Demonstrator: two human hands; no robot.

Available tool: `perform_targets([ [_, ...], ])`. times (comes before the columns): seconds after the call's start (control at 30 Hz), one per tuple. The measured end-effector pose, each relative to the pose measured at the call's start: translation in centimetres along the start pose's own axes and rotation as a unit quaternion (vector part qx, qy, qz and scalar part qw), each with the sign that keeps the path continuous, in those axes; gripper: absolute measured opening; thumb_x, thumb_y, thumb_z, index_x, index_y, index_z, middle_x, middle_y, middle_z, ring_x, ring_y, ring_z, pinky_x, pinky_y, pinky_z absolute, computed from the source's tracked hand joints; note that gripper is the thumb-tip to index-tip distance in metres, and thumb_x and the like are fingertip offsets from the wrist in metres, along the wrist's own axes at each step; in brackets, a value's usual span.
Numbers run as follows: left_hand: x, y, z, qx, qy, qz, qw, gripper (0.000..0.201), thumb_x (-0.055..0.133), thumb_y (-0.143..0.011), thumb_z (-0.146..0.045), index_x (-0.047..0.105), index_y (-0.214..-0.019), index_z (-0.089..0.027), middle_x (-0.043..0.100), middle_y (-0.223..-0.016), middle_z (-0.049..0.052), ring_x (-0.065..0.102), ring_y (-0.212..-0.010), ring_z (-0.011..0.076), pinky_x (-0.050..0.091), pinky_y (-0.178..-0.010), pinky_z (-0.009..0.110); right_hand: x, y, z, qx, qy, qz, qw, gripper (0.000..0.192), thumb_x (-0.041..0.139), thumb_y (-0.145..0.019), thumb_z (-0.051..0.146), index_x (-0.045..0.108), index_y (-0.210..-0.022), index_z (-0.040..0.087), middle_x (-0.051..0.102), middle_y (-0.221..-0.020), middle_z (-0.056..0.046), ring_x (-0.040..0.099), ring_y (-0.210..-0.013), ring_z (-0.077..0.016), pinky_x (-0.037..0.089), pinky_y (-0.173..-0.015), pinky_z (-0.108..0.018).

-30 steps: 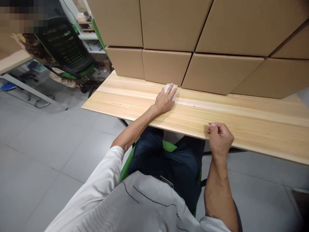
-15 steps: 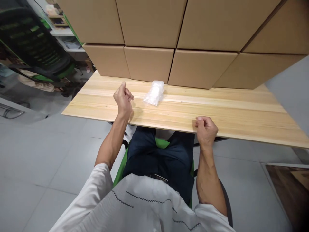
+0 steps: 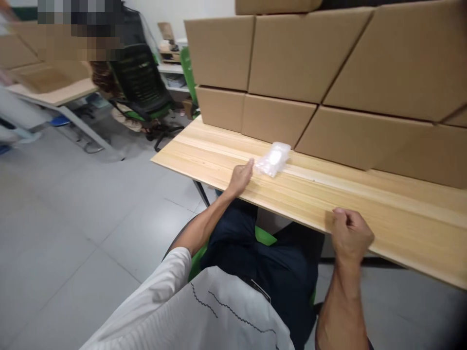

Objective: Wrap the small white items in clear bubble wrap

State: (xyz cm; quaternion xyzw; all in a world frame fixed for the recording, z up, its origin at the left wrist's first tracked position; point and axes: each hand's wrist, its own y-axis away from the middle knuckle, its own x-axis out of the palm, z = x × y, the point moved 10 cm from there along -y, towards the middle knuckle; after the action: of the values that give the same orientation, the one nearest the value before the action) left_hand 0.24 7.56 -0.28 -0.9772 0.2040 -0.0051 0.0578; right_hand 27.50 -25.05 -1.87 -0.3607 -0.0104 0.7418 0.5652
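Left-hand fingers (image 3: 243, 176), earlier on the plastic packet (image 3: 275, 158), now curl beside it

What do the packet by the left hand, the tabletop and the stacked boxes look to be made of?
Packet: probably thin plastic, perhaps bubble wrap; translucent, whitish and crinkled.
Tabletop: wood or a wood-look laminate, smooth, with pale streaked grain.
Stacked boxes: likely cardboard, matt, going by the plain brown, flat faces and straight edges.
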Motion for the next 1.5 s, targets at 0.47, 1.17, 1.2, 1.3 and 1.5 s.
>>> perform_targets([
  [0.47,2.9,0.7,-0.3,0.044,-0.298,0.112,0.947,0.085,0.031,-0.115,-0.09,0.038,-0.058,-0.026,0.048,-0.062,0.002,0.049,-0.066,0.0195,0.033,-0.072,0.037,3.4,-3.4,-0.4,0.042,0.165,0.137,0.976,0.028,0.053,-0.084,0.063,0.055,-0.069,0.04,0.055,-0.07,-0.008,0.032,-0.062,-0.0294,0.031,-0.074,-0.052],
  [1.17,0.0,-2.3,-1.5,0.029,-0.045,0.043,0.998,0.065,0.069,-0.11,-0.069,0.054,-0.065,-0.025,0.044,-0.059,-0.003,0.041,-0.058,0.0138,0.035,-0.061,0.029,1.6,-1.5,2.1,0.021,0.103,0.066,0.992,0.036,0.056,-0.099,0.052,0.076,-0.086,0.026,0.077,-0.082,-0.009,0.064,-0.082,-0.0265,0.04,-0.074,-0.036],
  [1.2,-0.2,-3.1,-2.1,0.042,-0.04,0.029,0.998,0.058,0.071,-0.11,-0.065,0.059,-0.071,-0.024,0.049,-0.062,-0.003,0.045,-0.059,0.0146,0.039,-0.062,0.028,1.5,-1.4,2.1,0.02,0.099,0.064,0.993,0.036,0.055,-0.1,0.052,0.076,-0.086,0.026,0.077,-0.082,-0.008,0.064,-0.082,-0.0267,0.04,-0.075,-0.036],
  [1.3,1.1,-5.9,-4.2,0.081,-0.111,0.015,0.99,0.034,0.072,-0.112,-0.057,0.075,-0.109,-0.024,0.071,-0.088,0.003,0.069,-0.08,0.0205,0.056,-0.081,0.032,1.4,-1.3,2.3,0.014,0.087,0.061,0.994,0.038,0.054,-0.1,0.055,0.075,-0.085,0.027,0.076,-0.08,-0.007,0.065,-0.083,-0.027,0.042,-0.076,-0.037],
  [1.5,9.2,-9.9,-5.9,0.135,-0.376,0.079,0.913,0.087,0.068,-0.114,-0.063,0.039,-0.185,-0.023,0.056,-0.177,0.024,0.059,-0.164,0.0452,0.046,-0.134,0.056,1.2,-1.4,2.3,0.027,0.078,0.06,0.995,0.037,0.053,-0.098,0.056,0.072,-0.084,0.027,0.076,-0.081,-0.007,0.067,-0.084,-0.0274,0.045,-0.079,-0.037],
])
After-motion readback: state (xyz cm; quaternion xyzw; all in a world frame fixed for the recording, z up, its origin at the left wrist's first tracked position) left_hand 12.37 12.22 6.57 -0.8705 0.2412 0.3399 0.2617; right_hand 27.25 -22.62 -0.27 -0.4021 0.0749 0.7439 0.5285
